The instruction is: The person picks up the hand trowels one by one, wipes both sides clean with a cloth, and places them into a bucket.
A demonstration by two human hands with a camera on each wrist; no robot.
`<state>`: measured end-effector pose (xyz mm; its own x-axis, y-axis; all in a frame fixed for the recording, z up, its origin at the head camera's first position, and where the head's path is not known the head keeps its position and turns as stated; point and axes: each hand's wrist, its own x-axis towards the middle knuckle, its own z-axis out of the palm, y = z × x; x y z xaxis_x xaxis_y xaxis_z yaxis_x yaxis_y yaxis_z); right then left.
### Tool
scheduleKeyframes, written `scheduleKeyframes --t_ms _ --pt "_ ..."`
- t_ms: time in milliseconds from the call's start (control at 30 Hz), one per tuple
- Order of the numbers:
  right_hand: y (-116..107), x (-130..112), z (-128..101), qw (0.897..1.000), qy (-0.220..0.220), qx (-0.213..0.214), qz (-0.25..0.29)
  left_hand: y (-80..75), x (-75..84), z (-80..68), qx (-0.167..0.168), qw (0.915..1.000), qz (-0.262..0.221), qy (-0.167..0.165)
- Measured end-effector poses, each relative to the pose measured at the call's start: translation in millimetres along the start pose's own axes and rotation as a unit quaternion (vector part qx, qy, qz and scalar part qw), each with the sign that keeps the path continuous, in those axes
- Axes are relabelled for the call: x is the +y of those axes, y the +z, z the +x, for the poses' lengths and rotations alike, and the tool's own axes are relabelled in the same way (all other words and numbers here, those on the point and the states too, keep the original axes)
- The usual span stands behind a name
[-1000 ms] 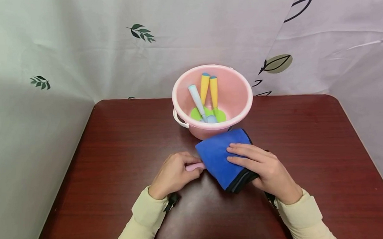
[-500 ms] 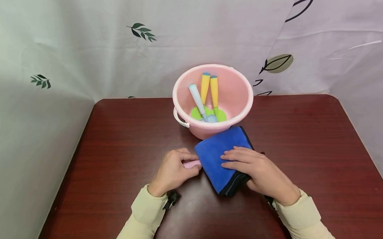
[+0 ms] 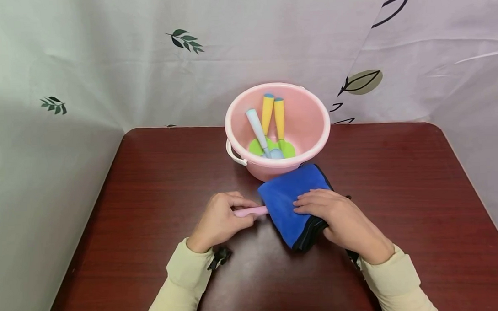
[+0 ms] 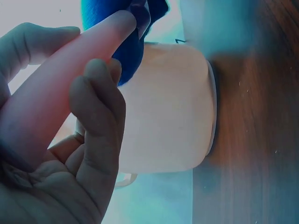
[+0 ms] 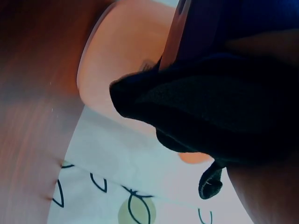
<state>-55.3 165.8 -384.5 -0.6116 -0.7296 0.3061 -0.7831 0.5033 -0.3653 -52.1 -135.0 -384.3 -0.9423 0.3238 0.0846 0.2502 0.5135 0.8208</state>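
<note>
My left hand (image 3: 220,220) curls round a pink handle (image 3: 251,211) of a utensil whose far end is hidden inside a folded blue cloth (image 3: 293,202). In the left wrist view the pink handle (image 4: 60,93) runs up between my fingers into the blue cloth (image 4: 117,14). My right hand (image 3: 337,218) grips the blue cloth, fingers on top and thumb underneath its dark edge. The right wrist view shows the cloth's dark underside (image 5: 210,102). A pink bucket (image 3: 314,139) stands just behind the cloth.
Inside the bucket lie two yellow-handled tools with green heads (image 3: 272,116) and a light blue spoon (image 3: 258,130). The dark red table (image 3: 151,177) has a leaf-print curtain (image 3: 106,64) behind and to the left. Cream sleeves (image 3: 183,286) cover both forearms.
My right hand slid the blue cloth left along the pink handle and then back right, so more handle shows now. My left hand stayed on the handle.
</note>
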Motion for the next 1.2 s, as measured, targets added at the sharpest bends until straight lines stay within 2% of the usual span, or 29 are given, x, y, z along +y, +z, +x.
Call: scheduleKeyframes --t_ms 233,633,733,900,1033,1200 --pt "-6.7 5.5 -6.6 0.999 0.029 0.019 -0.022 -7.9 -4.4 0.0 0.01 0.9998 0.013 -0.008" --pt "-14.8 13.7 -10.2 0.998 0.039 0.051 -0.015 -26.1 -11.4 -1.8 -0.004 0.9986 0.002 -0.053" --pt "-16.8 13.6 -11.2 0.996 0.046 0.08 -0.006 -29.1 -11.9 -1.8 -0.01 0.9981 0.001 -0.061" --pt "-18.5 10.9 -12.2 0.985 0.054 0.165 0.019 -30.8 -13.2 -1.5 -0.016 0.9968 0.006 -0.077" --pt "-17.6 8.1 -8.9 0.973 0.029 0.228 0.027 -28.0 -13.3 -1.7 -0.015 0.9958 0.011 -0.09" --pt "-15.7 2.5 -3.0 0.964 -0.002 0.266 0.026 -19.1 -11.5 -0.8 -0.019 0.9952 0.001 -0.096"
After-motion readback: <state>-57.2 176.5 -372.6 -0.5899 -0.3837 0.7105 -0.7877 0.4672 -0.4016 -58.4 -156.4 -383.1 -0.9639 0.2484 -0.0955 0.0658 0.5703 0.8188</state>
